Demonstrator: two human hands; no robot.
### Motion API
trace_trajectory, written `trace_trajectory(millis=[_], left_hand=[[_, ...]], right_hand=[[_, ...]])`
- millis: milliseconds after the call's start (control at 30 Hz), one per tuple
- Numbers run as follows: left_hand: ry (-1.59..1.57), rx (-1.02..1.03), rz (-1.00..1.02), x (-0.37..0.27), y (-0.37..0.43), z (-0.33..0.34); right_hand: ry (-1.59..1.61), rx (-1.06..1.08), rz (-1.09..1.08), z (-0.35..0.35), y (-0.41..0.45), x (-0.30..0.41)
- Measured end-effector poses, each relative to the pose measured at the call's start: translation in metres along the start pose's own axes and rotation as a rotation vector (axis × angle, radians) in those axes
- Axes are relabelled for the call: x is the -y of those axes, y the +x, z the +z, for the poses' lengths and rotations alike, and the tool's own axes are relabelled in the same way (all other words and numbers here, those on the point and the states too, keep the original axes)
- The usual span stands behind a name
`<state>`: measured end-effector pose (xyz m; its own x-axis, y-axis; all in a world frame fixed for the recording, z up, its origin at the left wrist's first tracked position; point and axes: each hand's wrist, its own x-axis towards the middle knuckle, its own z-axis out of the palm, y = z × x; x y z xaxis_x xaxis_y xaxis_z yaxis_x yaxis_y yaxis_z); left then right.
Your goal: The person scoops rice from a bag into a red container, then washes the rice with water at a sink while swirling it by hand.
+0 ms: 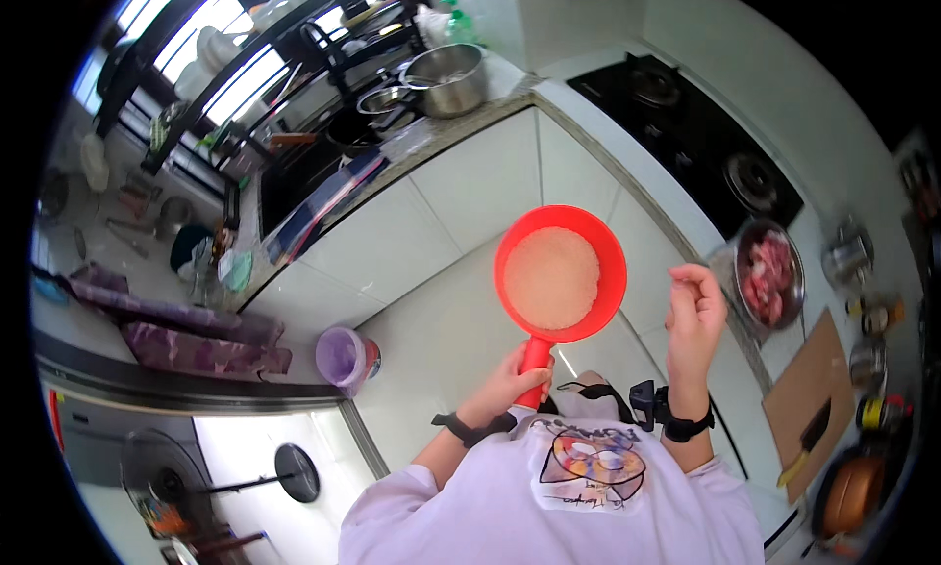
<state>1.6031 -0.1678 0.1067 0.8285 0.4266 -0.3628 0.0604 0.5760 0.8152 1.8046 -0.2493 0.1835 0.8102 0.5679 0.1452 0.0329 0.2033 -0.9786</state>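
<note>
My left hand (517, 383) grips the handle of a red plastic ladle-like scoop (612, 300), held out in front of me over the floor. Pale grains that look like uncooked rice (551, 278) fill much of its bowl. Off to the right my right hand (695, 311) is raised with its fingers loosely curled, and nothing shows in it. Just beyond that hand, a steel bowl (800, 300) of raw meat (766, 275) stands on the counter, apart from my fingers.
A cutting board (801, 411) with a kitchen knife (807, 440) lies on the right counter. Beyond it are a gas hob (687, 139) and a steel pot (456, 87) beside the sink (294, 190). A lined purple bin (342, 355) stands on the floor at left.
</note>
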Motion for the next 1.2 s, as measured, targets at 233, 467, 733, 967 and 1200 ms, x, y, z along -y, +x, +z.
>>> trace_trajectory(millis=[233, 467, 733, 967, 1200], left_hand=[[-0.176, -0.29, 0.163, -0.046, 0.031, -0.038], [-0.274, -0.598, 0.329, -0.089, 0.04, -0.071], [-0.318, -0.756, 0.454, -0.122, 0.032, -0.147], [-0.282, -0.743, 0.47, -0.172, 0.03, -0.25], [-0.199, -0.595, 0.391, -0.248, 0.05, -0.343]], right_hand=[[0.049, 0.343, 0.199, 0.101, 0.101, -0.04], [-0.004, 0.804, 0.289, 0.225, 0.168, -0.062], [0.06, 0.966, 0.464, 0.348, 0.193, -0.089], [0.269, 0.772, 0.421, 0.46, 0.229, -0.104], [0.281, 0.587, 0.345, 0.555, 0.294, -0.101]])
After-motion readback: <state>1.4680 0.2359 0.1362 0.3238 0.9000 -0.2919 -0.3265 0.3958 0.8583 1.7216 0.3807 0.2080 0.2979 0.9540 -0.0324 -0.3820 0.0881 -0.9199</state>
